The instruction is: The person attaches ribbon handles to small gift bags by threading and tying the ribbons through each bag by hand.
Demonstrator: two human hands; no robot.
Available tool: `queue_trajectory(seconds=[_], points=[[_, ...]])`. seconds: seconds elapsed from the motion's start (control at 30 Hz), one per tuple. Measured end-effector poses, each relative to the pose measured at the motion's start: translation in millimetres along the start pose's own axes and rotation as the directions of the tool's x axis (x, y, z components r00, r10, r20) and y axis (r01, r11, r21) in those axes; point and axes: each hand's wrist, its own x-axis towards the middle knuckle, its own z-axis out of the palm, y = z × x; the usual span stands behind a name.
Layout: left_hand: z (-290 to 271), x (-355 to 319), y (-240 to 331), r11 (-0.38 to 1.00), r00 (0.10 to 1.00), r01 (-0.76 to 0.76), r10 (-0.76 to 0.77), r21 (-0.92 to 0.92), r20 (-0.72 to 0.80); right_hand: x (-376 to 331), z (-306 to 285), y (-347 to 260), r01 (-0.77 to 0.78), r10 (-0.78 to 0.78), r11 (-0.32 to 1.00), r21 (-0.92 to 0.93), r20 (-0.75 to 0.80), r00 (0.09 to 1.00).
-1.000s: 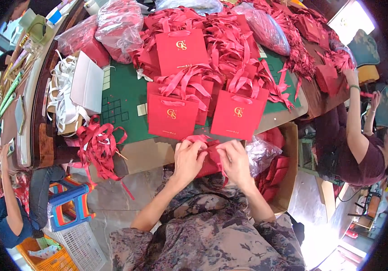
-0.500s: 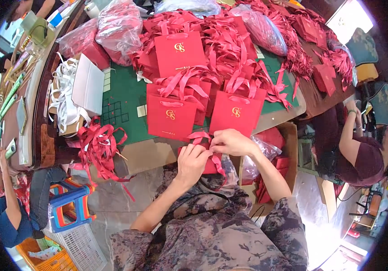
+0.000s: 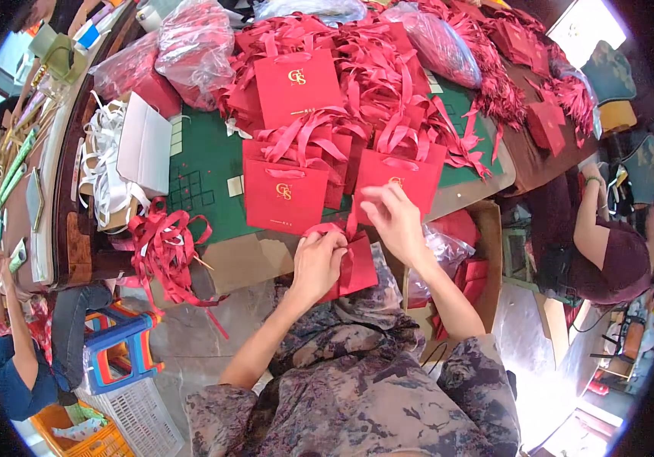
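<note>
We are holding a small red paper bag (image 3: pixel 354 266) low against our lap, just at the near edge of the bench (image 3: pixel 205 164). Our left hand (image 3: pixel 318 263) is closing its grip around the bag's upper edge, while our right hand (image 3: pixel 397 221) is lifting a red ribbon handle (image 3: pixel 351 225) pinched between fingertips, though the pinch itself is hard to make out here. Judging by the scene, we are threading or tying this bag's handle, so this one is only partly done. Several finished red bags (image 3: pixel 285 194) with ribbon handles are standing upright on the green mat just beyond our hands, and a heap of loose red ribbons (image 3: pixel 163 247) is hanging off the bench edge to our left, so plenty seems to be waiting. A white box (image 3: pixel 144 145) is lying farther left. Clear plastic sacks (image 3: pixel 193 46) of red goods are crowding the far side. Another person (image 3: pixel 609 251) is sitting to the right, and a colourful stool (image 3: pixel 117 354) is standing on the floor.
</note>
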Motion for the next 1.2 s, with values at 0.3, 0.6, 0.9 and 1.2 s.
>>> queue_trajectory(seconds=[0.3,0.6,0.9,1.2], points=[[3.6,26.0,-7.8,1.000,0.990,-0.013,0.015,-0.015,0.138,-111.8,16.4,8.9,0.680,-0.483,0.710,-0.184,0.576,0.660],[-3.7,14.9,-0.2,0.992,0.984,-0.127,0.129,0.024,-0.120,-106.7,38.8,39.1,0.678,-0.402,0.662,-0.320,0.611,0.682],[-9.6,-53.1,8.2,0.989,0.982,0.126,-0.136,-0.077,-0.128,-82.2,43.0,5.0,-0.226,0.147,0.913,0.340,0.242,0.959],[1.0,-50.1,-6.4,0.978,0.970,0.199,-0.206,-0.063,-0.129,-82.2,35.2,10.0,-0.383,0.271,0.825,0.417,0.304,0.913]])
